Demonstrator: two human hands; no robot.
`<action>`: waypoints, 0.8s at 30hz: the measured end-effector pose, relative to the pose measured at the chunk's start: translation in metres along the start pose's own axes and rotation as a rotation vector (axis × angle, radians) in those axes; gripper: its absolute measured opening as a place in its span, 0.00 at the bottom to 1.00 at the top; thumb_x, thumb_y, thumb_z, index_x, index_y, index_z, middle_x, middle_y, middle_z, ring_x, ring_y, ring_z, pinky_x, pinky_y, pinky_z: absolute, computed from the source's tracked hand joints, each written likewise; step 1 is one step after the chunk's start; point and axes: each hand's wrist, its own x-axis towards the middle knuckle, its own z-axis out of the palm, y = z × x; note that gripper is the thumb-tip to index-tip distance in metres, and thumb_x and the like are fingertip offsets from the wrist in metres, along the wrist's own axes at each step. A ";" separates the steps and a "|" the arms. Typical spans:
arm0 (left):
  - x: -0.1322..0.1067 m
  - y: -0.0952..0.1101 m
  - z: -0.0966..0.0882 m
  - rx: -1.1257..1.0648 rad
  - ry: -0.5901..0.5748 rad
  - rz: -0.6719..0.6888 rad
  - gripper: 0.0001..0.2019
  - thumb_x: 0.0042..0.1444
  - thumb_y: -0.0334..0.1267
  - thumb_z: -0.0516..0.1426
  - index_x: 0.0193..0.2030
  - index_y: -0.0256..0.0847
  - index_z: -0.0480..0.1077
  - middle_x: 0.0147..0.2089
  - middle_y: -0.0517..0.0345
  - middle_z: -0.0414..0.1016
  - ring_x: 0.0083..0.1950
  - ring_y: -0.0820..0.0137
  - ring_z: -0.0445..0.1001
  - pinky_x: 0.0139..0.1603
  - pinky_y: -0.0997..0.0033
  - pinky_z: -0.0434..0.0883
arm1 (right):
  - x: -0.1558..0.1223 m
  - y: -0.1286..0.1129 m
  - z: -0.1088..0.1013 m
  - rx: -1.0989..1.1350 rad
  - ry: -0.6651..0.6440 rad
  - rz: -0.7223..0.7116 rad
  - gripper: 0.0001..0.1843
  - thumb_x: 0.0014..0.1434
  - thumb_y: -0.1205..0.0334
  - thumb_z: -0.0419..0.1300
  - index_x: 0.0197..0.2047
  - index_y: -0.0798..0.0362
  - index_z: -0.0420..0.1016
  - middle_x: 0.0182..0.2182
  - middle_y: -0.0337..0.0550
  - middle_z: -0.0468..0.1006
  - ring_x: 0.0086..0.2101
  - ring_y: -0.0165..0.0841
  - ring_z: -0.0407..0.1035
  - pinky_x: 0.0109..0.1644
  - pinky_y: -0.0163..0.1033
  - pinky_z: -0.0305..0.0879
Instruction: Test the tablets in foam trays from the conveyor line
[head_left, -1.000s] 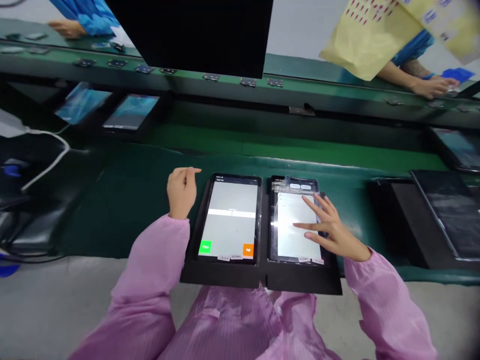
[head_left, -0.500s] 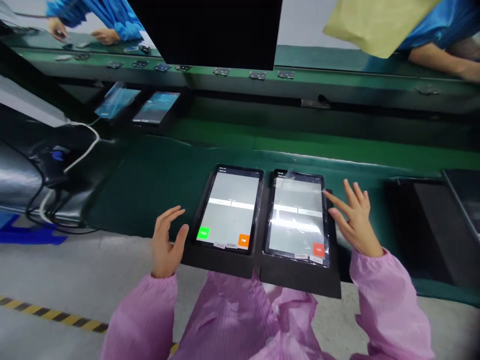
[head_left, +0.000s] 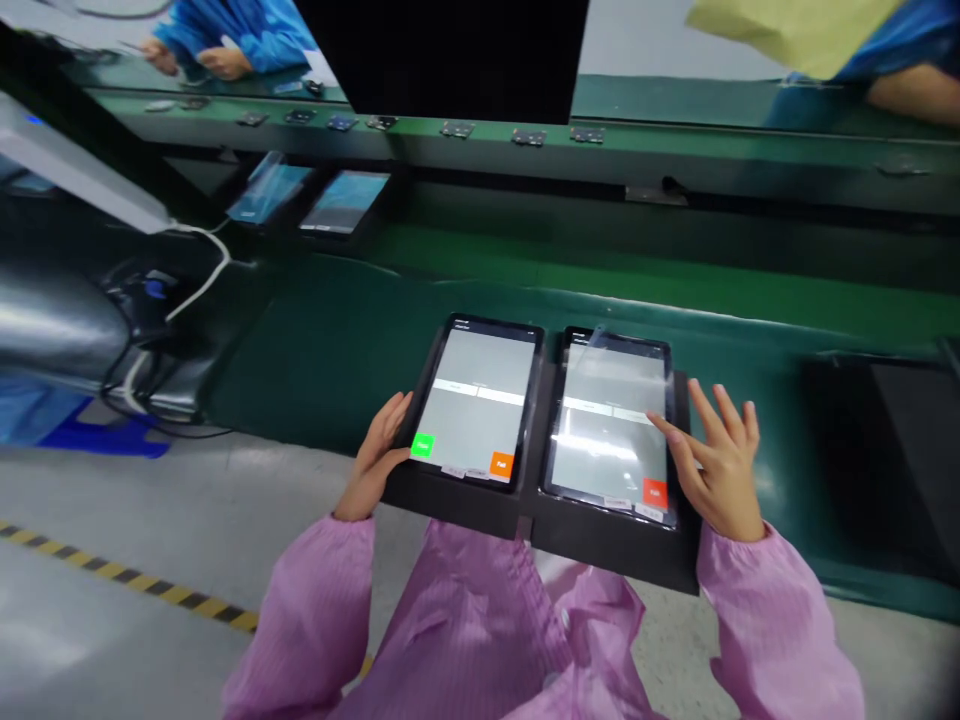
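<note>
Two lit tablets lie side by side in a black tray [head_left: 480, 510] at the near edge of the green conveyor belt [head_left: 337, 340]. The left tablet [head_left: 480, 400] shows a green button and an orange button. The right tablet [head_left: 611, 425] has a glossy film over it and a red button. My left hand [head_left: 375, 455] grips the tray's left edge, thumb by the green button. My right hand [head_left: 716, 455] rests at the tray's right edge with its fingers spread, the thumb touching the right tablet's edge. Both sleeves are pink.
A dark screen [head_left: 450, 55] hangs above the belt. Two more tablets [head_left: 307, 195] lie far left. Cables and a white charger [head_left: 172, 290] sit at the left. A black tray [head_left: 885, 450] stands to the right. People in blue sleeves [head_left: 225, 40] work across the line. Grey floor with a yellow-black stripe [head_left: 127, 580] lies below.
My left hand came down from beside the left tablet's top and took hold of the tray's left edge. My right hand left the right tablet's screen for the tray's right edge.
</note>
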 end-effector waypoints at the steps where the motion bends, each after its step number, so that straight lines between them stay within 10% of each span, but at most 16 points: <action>1: 0.000 -0.001 0.000 -0.002 -0.004 0.005 0.34 0.55 0.38 0.60 0.69 0.49 0.58 0.72 0.53 0.59 0.74 0.54 0.53 0.75 0.47 0.52 | -0.001 0.000 0.002 -0.006 0.000 0.002 0.19 0.71 0.59 0.48 0.52 0.42 0.80 0.70 0.38 0.54 0.68 0.52 0.49 0.70 0.67 0.38; 24: -0.002 -0.002 0.000 -0.078 -0.026 0.006 0.33 0.57 0.35 0.57 0.70 0.48 0.55 0.73 0.54 0.57 0.75 0.54 0.51 0.75 0.42 0.48 | -0.018 -0.033 -0.013 0.032 -0.112 -0.075 0.19 0.72 0.60 0.48 0.58 0.43 0.75 0.72 0.38 0.48 0.69 0.46 0.44 0.71 0.61 0.34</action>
